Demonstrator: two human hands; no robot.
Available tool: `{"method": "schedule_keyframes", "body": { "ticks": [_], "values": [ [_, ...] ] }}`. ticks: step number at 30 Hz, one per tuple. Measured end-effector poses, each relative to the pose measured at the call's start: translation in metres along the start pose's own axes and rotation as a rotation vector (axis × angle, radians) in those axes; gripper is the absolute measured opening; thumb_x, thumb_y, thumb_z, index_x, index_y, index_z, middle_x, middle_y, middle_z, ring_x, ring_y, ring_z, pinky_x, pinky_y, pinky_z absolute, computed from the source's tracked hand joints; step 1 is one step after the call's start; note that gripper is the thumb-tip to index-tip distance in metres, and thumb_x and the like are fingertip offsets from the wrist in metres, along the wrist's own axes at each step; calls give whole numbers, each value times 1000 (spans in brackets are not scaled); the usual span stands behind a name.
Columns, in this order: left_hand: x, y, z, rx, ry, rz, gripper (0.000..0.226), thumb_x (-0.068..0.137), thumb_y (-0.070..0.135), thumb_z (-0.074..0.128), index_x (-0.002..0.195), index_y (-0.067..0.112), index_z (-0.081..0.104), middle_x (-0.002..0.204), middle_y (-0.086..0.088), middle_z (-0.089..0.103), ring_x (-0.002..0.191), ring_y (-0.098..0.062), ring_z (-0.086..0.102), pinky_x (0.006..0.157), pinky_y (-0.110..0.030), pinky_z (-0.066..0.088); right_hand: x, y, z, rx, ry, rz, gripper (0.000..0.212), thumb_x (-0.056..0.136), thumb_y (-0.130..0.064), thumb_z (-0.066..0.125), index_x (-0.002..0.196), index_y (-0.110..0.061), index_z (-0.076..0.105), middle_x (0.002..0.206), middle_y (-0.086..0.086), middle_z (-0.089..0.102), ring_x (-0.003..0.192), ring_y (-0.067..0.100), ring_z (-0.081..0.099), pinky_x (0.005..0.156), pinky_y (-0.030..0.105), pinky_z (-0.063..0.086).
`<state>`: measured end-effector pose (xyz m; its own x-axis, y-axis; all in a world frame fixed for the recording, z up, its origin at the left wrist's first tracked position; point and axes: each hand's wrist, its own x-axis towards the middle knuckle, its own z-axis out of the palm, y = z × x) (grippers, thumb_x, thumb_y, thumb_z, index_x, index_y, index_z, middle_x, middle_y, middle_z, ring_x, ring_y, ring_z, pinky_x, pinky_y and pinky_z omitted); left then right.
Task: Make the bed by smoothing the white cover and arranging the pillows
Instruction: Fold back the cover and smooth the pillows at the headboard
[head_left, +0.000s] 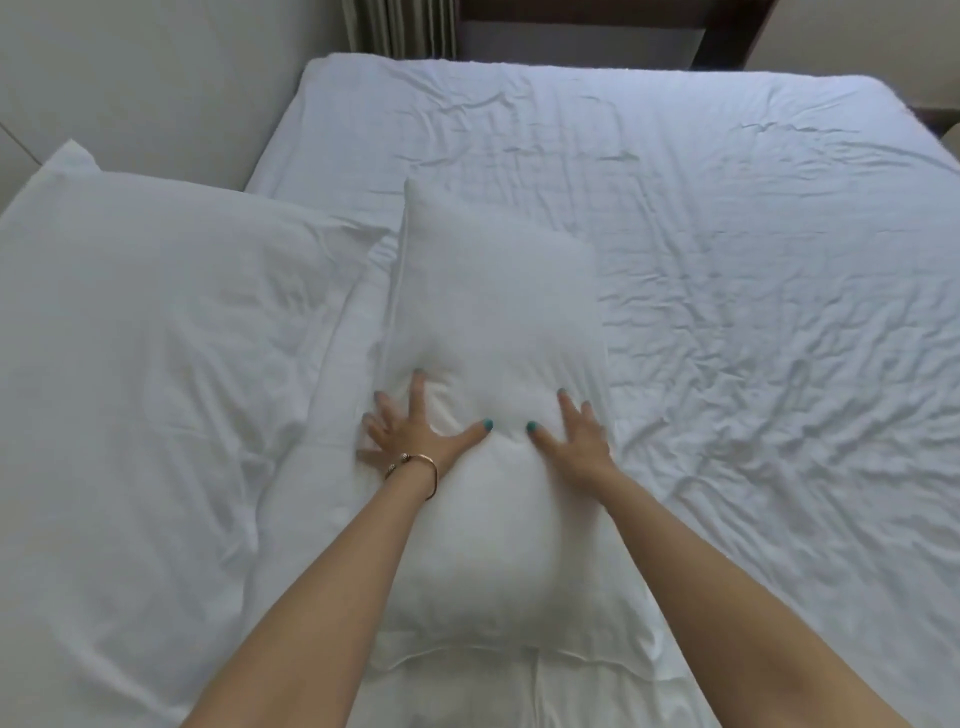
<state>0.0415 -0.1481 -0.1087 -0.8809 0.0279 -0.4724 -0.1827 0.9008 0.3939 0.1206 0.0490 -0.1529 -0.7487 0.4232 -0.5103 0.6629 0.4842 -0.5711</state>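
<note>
Both hands are spread flat, fingers splayed, pressing on the middle pillow (493, 389); neither grips anything. Left hand (410, 431) lies on the pillow's left flank, palm down, with a thin bangle (421, 467) at the wrist. Right hand (576, 436) lies on the pillow's right flank, palm down; the two thumbs point toward each other and stay apart. Fabric dents between and under the hands. Fingertips are somewhat blurred.

Middle pillow runs lengthwise away from the person, its near end close to the near edge of the bed and between the forearms, its far corner beyond the hands. A second, larger pillow (156, 364) lies just to the left, along the bed's left edge, touching or overlapping the first along their shared side; which one cannot be told.

White cover (753, 286) spans the bed to the right and far edges, heavily creased, most so on the right half. Curtain (400, 26) hangs beyond the far left corner.
</note>
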Motion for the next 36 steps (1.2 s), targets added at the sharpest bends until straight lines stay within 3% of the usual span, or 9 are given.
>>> {"method": "schedule_keyframes", "body": {
  "ticks": [3, 8, 13, 18, 20, 25, 29, 34, 36],
  "values": [
    [28, 12, -1, -49, 149, -46, 123, 40, 96, 53, 143, 54, 2, 152, -15, 19, 134, -38, 26, 107, -52, 22, 23, 25, -11, 302, 44, 170, 115, 64, -81, 61, 155, -32, 8, 161, 7, 18, 145, 27, 25, 119, 38, 21],
    [66, 25, -3, -100, 189, -83, 129, 36, 93, 60, 142, 55, -3, 137, -12, 38, 125, -33, 36, 107, -45, 22, 45, 54, -22, 609, -57, 294, 157, 29, -89, 71, 149, -41, -18, 159, -4, 17, 135, 27, 39, 112, 48, 34],
    [43, 25, -4, -670, -37, 131, 113, 63, 42, 87, 146, 31, 12, 140, 6, 42, 121, -10, 47, 94, -15, 36, 15, 41, -36, 778, 16, 171, 130, 70, -59, 76, 144, -42, -29, 157, -1, 23, 123, 20, 51, 105, 44, 42],
    [-25, 25, -51, -718, -47, 348, 98, 61, 25, 91, 142, 26, 35, 117, 21, 54, 99, 11, 54, 76, 1, 43, -73, 19, -82, 860, 134, -35, 104, 84, -26, 74, 152, -45, -1, 142, -9, 44, 112, 6, 59, 94, 33, 49],
    [-52, 25, -77, -728, -55, 416, 93, 58, 29, 92, 137, 31, 43, 118, 24, 55, 100, 16, 53, 76, -1, 44, -113, 4, -93, 808, 193, -134, 97, 84, -21, 75, 151, -48, 11, 140, -17, 42, 112, -2, 56, 90, 27, 49],
    [-100, 14, -156, -750, 35, 535, 92, 54, 39, 92, 135, 37, 49, 119, 29, 57, 104, 16, 55, 88, -12, 46, -183, -56, -116, 654, 319, -359, 94, 73, -37, 83, 145, -56, 25, 143, -32, 32, 118, -14, 43, 103, 29, 38],
    [-125, -4, -234, -735, 168, 620, 94, 56, 34, 92, 139, 32, 48, 125, 24, 56, 112, 7, 54, 96, -19, 44, -216, -123, -120, 629, 317, -509, 102, 65, -36, 86, 145, -54, 26, 144, -27, 34, 123, 0, 45, 101, 27, 38],
    [-146, -40, -349, -602, 356, 687, 105, 50, 49, 90, 143, 35, 42, 135, 18, 51, 121, -5, 51, 102, -26, 42, -239, -218, -106, 628, 255, -704, 104, 64, -34, 84, 146, -53, 23, 149, -25, 29, 128, 2, 39, 101, 25, 36],
    [-156, -59, -395, -511, 435, 713, 97, 58, 41, 90, 143, 33, 41, 133, 20, 50, 121, -3, 49, 100, -21, 39, -249, -259, -94, 627, 205, -785, 105, 71, -26, 85, 147, -54, 19, 147, -27, 27, 130, 1, 36, 106, 27, 35]
  ]
}}
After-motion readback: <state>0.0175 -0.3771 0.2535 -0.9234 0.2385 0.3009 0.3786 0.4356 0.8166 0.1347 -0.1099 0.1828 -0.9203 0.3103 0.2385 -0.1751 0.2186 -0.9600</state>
